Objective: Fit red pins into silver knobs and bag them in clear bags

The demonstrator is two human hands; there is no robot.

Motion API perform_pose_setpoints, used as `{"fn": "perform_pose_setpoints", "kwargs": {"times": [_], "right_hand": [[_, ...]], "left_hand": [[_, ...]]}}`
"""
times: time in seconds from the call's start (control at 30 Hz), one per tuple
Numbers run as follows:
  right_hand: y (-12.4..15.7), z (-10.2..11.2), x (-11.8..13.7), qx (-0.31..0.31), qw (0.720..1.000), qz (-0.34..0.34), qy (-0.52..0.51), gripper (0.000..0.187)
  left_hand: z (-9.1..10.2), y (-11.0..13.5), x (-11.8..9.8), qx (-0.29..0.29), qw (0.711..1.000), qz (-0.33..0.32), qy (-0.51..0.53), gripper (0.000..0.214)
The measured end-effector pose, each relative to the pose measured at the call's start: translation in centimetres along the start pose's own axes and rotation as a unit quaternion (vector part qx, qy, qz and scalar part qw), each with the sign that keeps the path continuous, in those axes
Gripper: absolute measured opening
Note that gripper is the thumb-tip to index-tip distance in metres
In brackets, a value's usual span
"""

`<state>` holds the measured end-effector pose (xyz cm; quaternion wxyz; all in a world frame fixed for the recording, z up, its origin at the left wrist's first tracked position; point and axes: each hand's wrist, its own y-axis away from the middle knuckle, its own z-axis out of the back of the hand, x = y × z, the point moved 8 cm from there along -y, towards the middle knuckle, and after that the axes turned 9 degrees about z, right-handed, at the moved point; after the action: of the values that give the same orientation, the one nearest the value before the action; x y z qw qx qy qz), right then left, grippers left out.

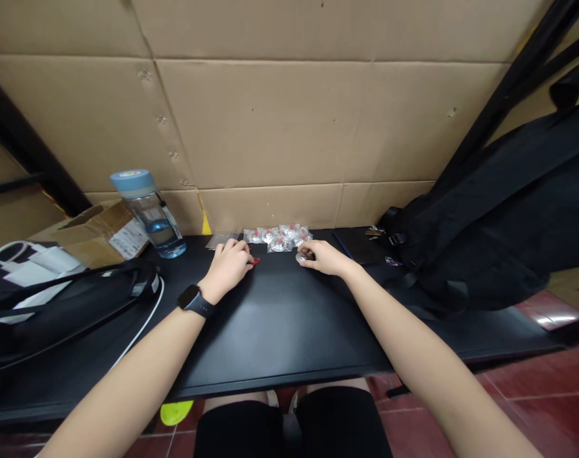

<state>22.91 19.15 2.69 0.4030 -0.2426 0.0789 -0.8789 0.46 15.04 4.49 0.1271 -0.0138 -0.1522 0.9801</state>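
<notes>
My left hand (228, 268), with a black smartwatch (196, 300) on its wrist, is closed over the table's far side. Its fingertips pinch a small red piece (256, 261) that looks like a loop of cord; most of it is hidden by the fingers. Between finger and thumb of my right hand (324, 257) is a round silvery metal disc (301, 258), held just above or on the tabletop; I cannot tell which. Several clear plastic packets (279, 244) with silvery round pieces and red bits lie in a pile between and beyond both hands. Flat clear bags (217, 240) lie behind my left hand.
On the black table (280, 331), a water bottle (160, 222), a cardboard box (103, 235) and a black bag (70, 318) with white chargers stand left. A black backpack (499, 210), keys (374, 233) and a dark flat item (354, 245) are right. Cardboard (270, 127) walls the back.
</notes>
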Motion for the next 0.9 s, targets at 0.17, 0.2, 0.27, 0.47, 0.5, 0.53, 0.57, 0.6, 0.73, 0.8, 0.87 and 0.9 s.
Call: {"fn": "perform_pose_setpoints", "kwargs": {"times": [0.17, 0.2, 0.27, 0.47, 0.5, 0.53, 0.57, 0.6, 0.73, 0.8, 0.87, 0.9], "right_hand": [[-0.1, 0.0, -0.1, -0.003, 1.0, -0.007, 0.004, 0.025], [-0.1, 0.0, -0.1, -0.004, 1.0, -0.008, 0.004, 0.025], [-0.1, 0.0, -0.3, -0.006, 1.0, -0.01, 0.003, 0.026], [-0.1, -0.1, -0.5, -0.006, 1.0, -0.004, 0.001, 0.025], [-0.1, -0.1, -0.5, -0.008, 1.0, -0.003, 0.0, 0.025], [-0.1, -0.1, -0.6, -0.011, 1.0, -0.003, -0.002, 0.025], [-0.1, 0.0, -0.6, -0.014, 1.0, -0.003, -0.004, 0.026], [-0.1, 0.0, -0.7, -0.016, 1.0, -0.003, -0.007, 0.026], [0.1, -0.1, -1.0, -0.02, 0.999, -0.012, -0.021, 0.027], [0.2, -0.1, -1.3, -0.025, 0.999, -0.019, -0.033, 0.029], [0.3, 0.0, -1.6, -0.035, 0.998, -0.027, -0.045, 0.035], [0.3, 0.0, -1.7, -0.041, 0.997, -0.03, -0.051, 0.039]], "left_hand": [[0.3, 0.1, -1.4, -0.024, 0.999, -0.008, 0.025, 0.014], [0.3, 0.2, -1.6, -0.029, 0.999, -0.009, 0.025, 0.015], [0.2, 0.3, -1.8, -0.035, 0.999, -0.008, 0.026, 0.016], [-0.5, -0.1, -1.6, -0.049, 0.997, 0.005, 0.055, 0.02], [-0.7, -0.2, -1.6, -0.05, 0.997, 0.008, 0.06, 0.019], [-0.8, -0.3, -1.6, -0.049, 0.997, 0.009, 0.066, 0.017], [-1.0, -0.3, -1.6, -0.048, 0.996, 0.009, 0.073, 0.015], [-1.2, -0.4, -1.7, -0.047, 0.996, 0.008, 0.081, 0.014], [-1.4, -0.5, -2.1, -0.051, 0.993, -0.003, 0.107, 0.012], [-1.4, -0.6, -2.1, -0.056, 0.992, -0.003, 0.117, 0.011], [-1.5, -0.7, -2.1, -0.056, 0.991, 0.001, 0.125, 0.012], [-1.5, -0.7, -2.1, -0.055, 0.99, 0.004, 0.128, 0.013]]}}
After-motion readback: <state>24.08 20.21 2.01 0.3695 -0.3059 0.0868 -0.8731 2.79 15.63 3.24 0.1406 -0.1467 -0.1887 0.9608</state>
